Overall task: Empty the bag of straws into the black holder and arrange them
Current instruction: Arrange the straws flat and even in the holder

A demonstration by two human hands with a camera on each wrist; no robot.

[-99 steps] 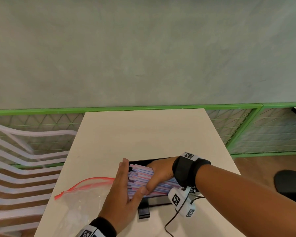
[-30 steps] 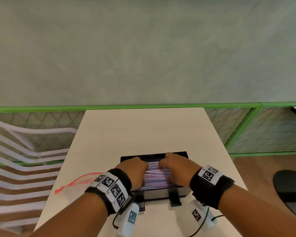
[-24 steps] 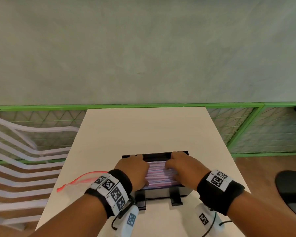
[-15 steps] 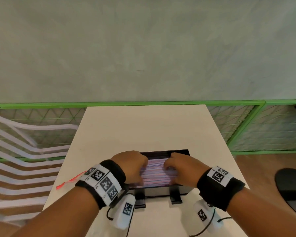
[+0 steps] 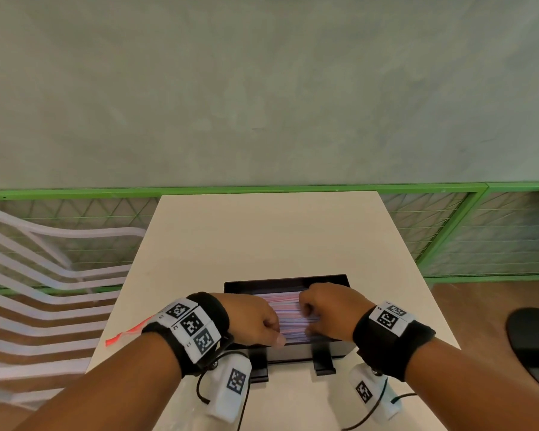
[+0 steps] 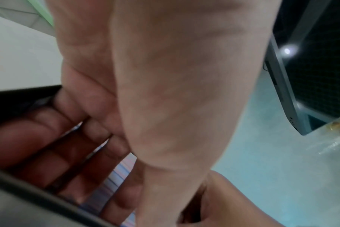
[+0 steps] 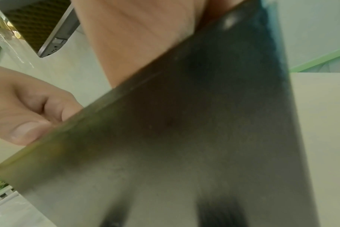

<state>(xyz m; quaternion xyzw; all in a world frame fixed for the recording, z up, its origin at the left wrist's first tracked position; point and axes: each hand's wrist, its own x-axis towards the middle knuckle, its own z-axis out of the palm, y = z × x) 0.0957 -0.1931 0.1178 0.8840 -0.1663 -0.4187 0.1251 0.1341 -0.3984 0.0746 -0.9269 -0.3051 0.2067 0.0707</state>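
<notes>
Pink, blue and white straws (image 5: pixel 288 318) are laid lengthwise in the black holder (image 5: pixel 330 279) on the table (image 5: pixel 274 234). They are pressed by the curled fingers of the left hand (image 5: pixel 252 318) and right hand (image 5: pixel 332 311). The bag's red edge (image 5: pixel 123 334) is seen left.

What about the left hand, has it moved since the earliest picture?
Yes: the left hand moved right, from beside the black holder's left end onto the straws inside.
</notes>
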